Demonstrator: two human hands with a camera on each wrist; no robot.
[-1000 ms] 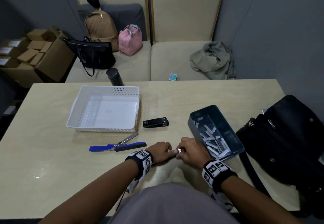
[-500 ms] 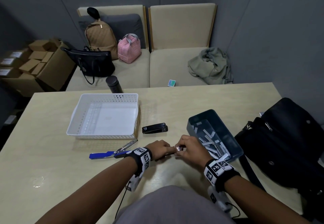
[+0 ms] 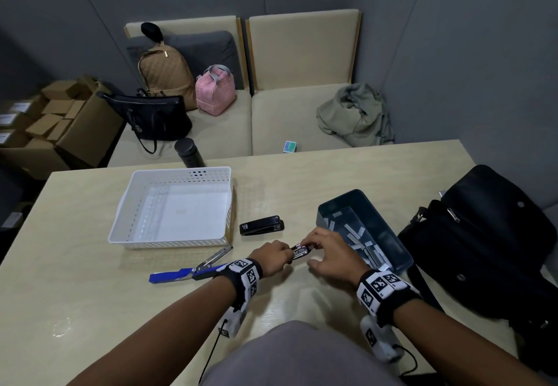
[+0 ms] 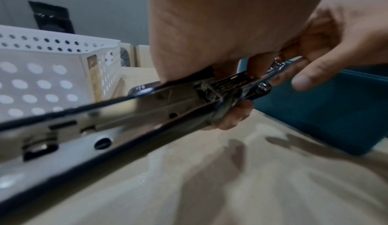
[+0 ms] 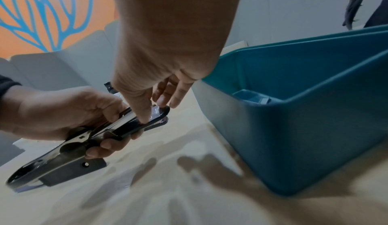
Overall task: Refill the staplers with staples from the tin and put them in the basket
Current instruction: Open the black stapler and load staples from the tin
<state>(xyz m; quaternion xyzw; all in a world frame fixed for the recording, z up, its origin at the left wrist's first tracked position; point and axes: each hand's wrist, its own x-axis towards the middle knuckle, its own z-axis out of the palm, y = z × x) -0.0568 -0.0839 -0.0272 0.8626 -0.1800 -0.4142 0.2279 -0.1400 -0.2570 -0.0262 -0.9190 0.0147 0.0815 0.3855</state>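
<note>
My left hand (image 3: pixel 273 257) grips a dark stapler (image 3: pixel 299 252) swung open just above the table; its metal underside (image 4: pixel 147 110) runs back toward the wrist. My right hand (image 3: pixel 314 245) pinches the front end of the stapler's magazine (image 5: pixel 155 114) between thumb and fingers. I cannot make out any staples in those fingers. The teal tin (image 3: pixel 374 213) with several staple strips (image 3: pixel 359 237) stands just right of my hands. A blue stapler (image 3: pixel 178 275) lies open by my left wrist. A closed black stapler (image 3: pixel 262 225) lies beside the white basket (image 3: pixel 178 171), which holds nothing.
A black bag (image 3: pixel 483 243) fills the table's right side, close behind the tin. A dark bottle (image 3: pixel 190 153) stands past the far table edge. Bags and a crumpled garment (image 3: pixel 353 113) lie on the sofa behind; cardboard boxes (image 3: pixel 60 119) sit far left.
Both hands stay together on the dark stapler near the tin. More of its metal magazine shows between them now, and the right thumb has spread away from the left hand.
</note>
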